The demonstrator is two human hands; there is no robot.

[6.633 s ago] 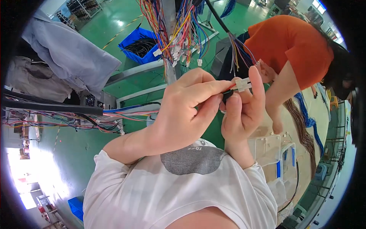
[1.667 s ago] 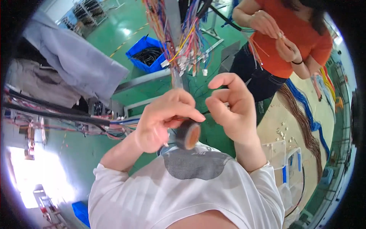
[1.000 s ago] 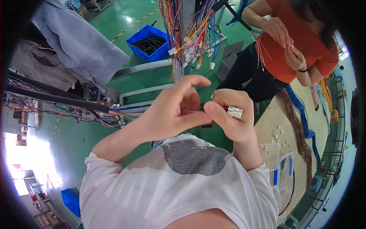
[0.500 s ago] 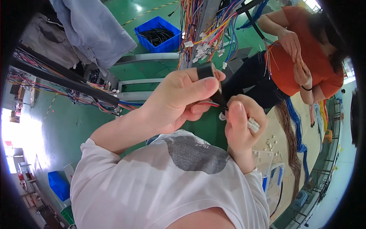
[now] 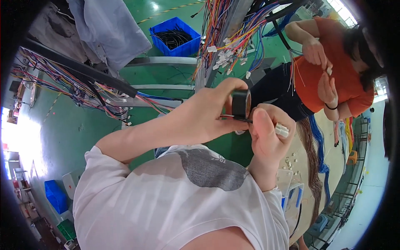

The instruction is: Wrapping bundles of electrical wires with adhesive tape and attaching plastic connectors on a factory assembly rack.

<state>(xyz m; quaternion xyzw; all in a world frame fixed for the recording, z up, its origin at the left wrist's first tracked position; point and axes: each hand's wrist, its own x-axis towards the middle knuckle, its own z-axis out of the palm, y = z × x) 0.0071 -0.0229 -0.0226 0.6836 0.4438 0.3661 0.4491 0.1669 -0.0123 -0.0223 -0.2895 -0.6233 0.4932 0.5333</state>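
My left hand (image 5: pixel 218 106) is closed around a roll of black tape (image 5: pixel 240 104), its back turned up. Directly below the roll runs a thin bundle of wires (image 5: pixel 227 116), with a dark taped stretch (image 5: pixel 242 119) between my two hands. The left fingers under the bundle are partly hidden. My right hand (image 5: pixel 268 131) grips the wire end, thumb on top. A white plastic connector (image 5: pixel 282 130) sticks out of that fist on its right side.
Thick wire bundles (image 5: pixel 79 73) hang at the left and along a metal post (image 5: pixel 227 41) ahead. A blue bin (image 5: pixel 177 48) of black pieces stands on the floor. At the right, a person in an orange top (image 5: pixel 333 75) works beside a table (image 5: pixel 302 137) with brown and blue wires.
My left hand has turned over and brought the tape roll down and right, close to my right hand. The stretched tape strip no longer shows. My right hand keeps its grip.
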